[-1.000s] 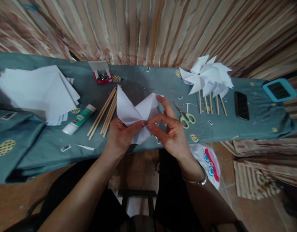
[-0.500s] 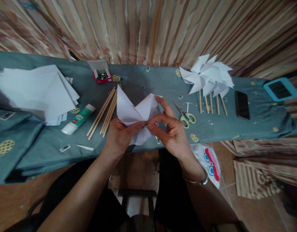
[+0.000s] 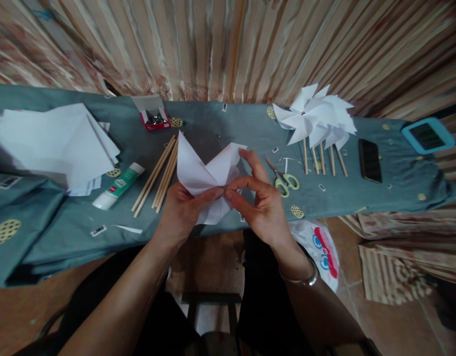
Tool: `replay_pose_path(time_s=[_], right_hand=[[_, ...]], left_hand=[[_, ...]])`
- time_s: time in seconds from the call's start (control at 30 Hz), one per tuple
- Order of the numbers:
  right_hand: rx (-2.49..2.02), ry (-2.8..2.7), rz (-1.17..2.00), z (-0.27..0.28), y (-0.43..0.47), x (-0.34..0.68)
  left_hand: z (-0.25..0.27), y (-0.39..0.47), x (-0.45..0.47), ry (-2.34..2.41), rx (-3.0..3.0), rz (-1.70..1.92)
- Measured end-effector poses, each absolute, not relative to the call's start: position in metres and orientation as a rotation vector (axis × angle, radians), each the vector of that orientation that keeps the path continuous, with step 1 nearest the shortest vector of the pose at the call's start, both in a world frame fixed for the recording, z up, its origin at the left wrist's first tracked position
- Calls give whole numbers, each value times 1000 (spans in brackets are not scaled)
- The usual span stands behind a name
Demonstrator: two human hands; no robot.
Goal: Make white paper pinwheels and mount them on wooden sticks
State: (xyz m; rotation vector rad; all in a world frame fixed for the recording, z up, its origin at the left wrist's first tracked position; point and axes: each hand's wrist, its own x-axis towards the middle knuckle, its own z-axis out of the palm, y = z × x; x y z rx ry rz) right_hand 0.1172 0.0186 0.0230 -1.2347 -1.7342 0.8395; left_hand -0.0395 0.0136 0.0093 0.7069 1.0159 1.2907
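Note:
A white paper pinwheel head (image 3: 220, 170) with folded blades is held over the table's front edge. My left hand (image 3: 181, 205) is closed on its left side, the thumb lying at the centre. My right hand (image 3: 263, 202) pinches thumb and index finger together at that centre, on a small metal thumbtack mostly hidden by the fingertips. Its middle finger reaches toward the upper right blade. Left of the paper lie several wooden sticks (image 3: 153, 175). Scissors (image 3: 285, 182) with green handles are just right of my right hand.
An open red box (image 3: 153, 121) holds shiny metal tacks. Several pinwheels (image 3: 305, 113) on sticks lie at the back right, near a phone (image 3: 370, 160) and a blue-framed device (image 3: 428, 136). At left are a glue tube (image 3: 118, 187) and stacked white paper (image 3: 53, 143).
The right fingertips have closed further over the thumbtack, which showed between thumb and finger before. Both hands and the paper have hardly moved; the view has shifted slightly.

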Motion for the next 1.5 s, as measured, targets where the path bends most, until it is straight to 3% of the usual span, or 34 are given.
replay_pose_path(time_s=[0.53,0.63,0.77,0.87,1.5], right_hand=[[-1314,-1609,624,23,14,115],[-1363,-1506,798,21,20,121],[-1262,-1363,1373,18,28,127],[-1204,-1246,1617,17,31,130],[-1191,-1253,1602,13,28,130]], left_hand=[[15,14,-40,1141,613,1263],[16,14,-40,1141,585,1255],[13,13,-39,1133,626,1236],[9,11,-39,1092,679,1223],[3,5,-41,1267,835,1155]])
